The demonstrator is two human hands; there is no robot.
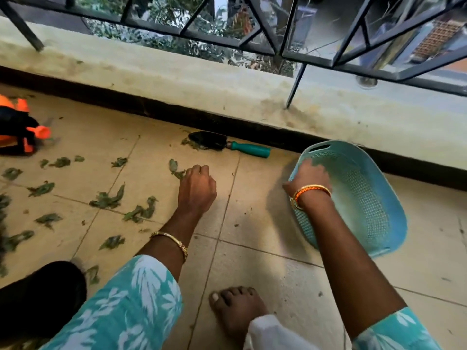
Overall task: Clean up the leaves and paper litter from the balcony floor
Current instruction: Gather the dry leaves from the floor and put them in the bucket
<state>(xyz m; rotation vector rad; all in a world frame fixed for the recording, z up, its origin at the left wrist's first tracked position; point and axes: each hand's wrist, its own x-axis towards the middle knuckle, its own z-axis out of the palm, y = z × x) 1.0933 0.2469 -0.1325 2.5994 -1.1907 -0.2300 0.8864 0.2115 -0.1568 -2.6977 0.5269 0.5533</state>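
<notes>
L hand point(196, 188): fingers point(199, 170) curled under, knuckles up, tips down at the floor point(252, 261) beside a leaf; can't tell if anything is pinched inside. R hand point(309, 176): fingers bent over the near-left rim of the basket point(366, 198), gripping it; fingertips blurred. Basket is teal, perforated, tipped up on its edge w/ the open side facing the person.

Landmark = basket. Trowel point(227, 145), black blade, teal handle, lies up-left of basket, close along the dark strip at the foot of the kerb wall point(177, 79); a leaf touches its blade tip. Leaves point(108, 198) scattered well left of basket, past the L hand, spreading to the frame's left edge. Orange-and-black object point(17, 125) far left of basket, blurred. Railing point(252, 39) stands on the kerb, above and behind basket.

Bare tile between L hand and basket, and below basket toward the bare foot point(237, 309). Far edge of basket sits just short of the kerb's foot. No paper litter made out.
</notes>
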